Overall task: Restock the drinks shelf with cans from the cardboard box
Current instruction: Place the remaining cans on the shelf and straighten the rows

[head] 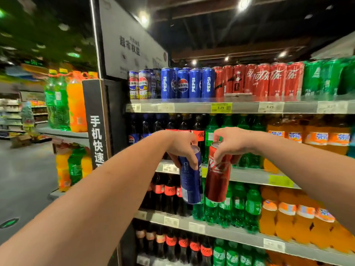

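My left hand [181,148] grips a tall blue Pepsi can [191,181] by its upper part; the can hangs tilted in front of the bottle shelves. Right beside it, my right hand [229,143] holds a tall red cola can [218,175] near its top, also tilted. Both cans are in the air, well below the top shelf [245,107]. That shelf carries rows of blue Pepsi cans [194,84], red cola cans [263,81] and green cans [324,77]. The cardboard box is not in view.
Below the top shelf stand rows of cola, green and orange soda bottles [247,206]. A black pillar with white characters [96,123] marks the shelf's left end. Large green and orange bottles [65,100] fill an end display. The aisle floor [25,173] lies to the left.
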